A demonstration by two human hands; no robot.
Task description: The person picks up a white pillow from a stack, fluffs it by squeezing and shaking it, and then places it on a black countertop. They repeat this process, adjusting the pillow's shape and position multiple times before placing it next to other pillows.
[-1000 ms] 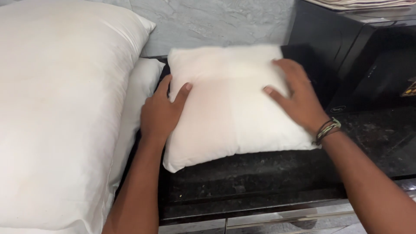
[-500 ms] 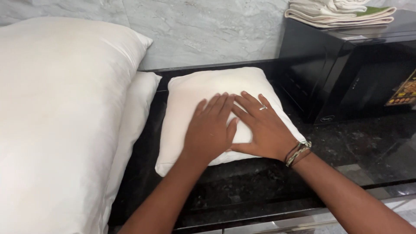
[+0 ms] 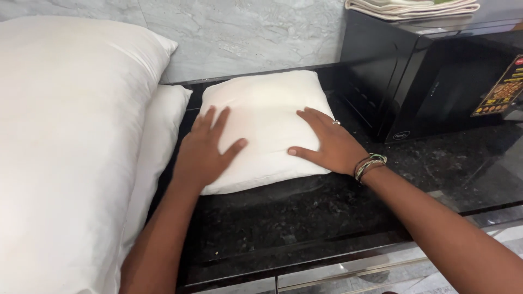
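A small square white cushion (image 3: 267, 114) lies flat on a black speckled stone counter (image 3: 305, 218). My left hand (image 3: 204, 149) rests palm down on the cushion's near left part, fingers spread. On the cushion's near right edge my right hand (image 3: 327, 144) also presses flat, fingers apart, with a ring on one finger and thread bracelets at the wrist. Neither hand grips anything.
A big white pillow (image 3: 60, 147) fills the left side, with a smaller white pillow (image 3: 158, 141) between it and the cushion. A black microwave oven (image 3: 436, 76) stands at the right with folded cloths (image 3: 414, 8) on top. A grey marble wall (image 3: 245, 32) runs behind.
My two hands, overlapping at the cushion's middle half a second ago, have slid apart to its left and right sides. The cushion stays where it was.
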